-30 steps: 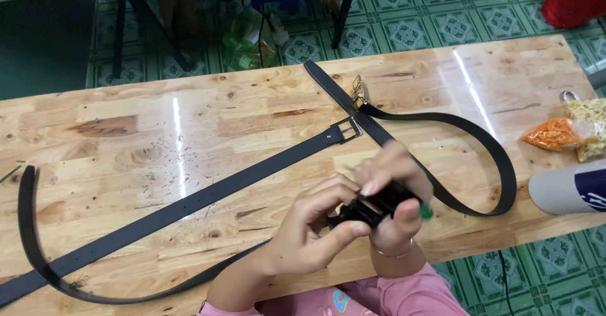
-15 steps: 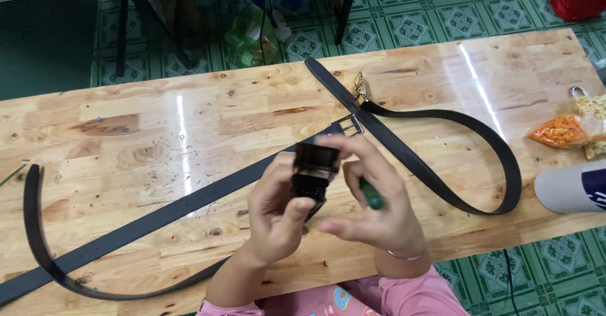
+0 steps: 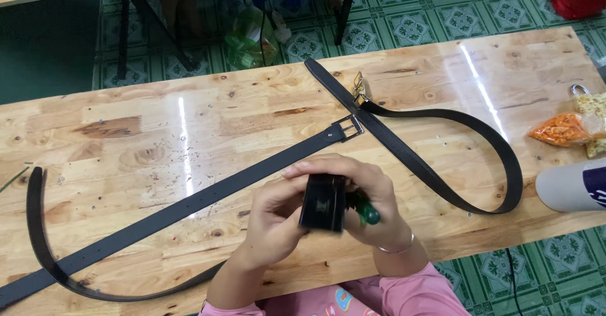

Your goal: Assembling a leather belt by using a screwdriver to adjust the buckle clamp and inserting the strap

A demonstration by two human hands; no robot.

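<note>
Both hands raised just above the glossy pale wooden worktop at six o'clock. Left hand closed around a small black rectangular buckle block; right hand wrapped on a green-handled tool, touching the block. Long black leather belt lying unattended, its silver frame buckle at twelve o'clock. Apparently mid-job: block not yet joined to any strap.
</note>
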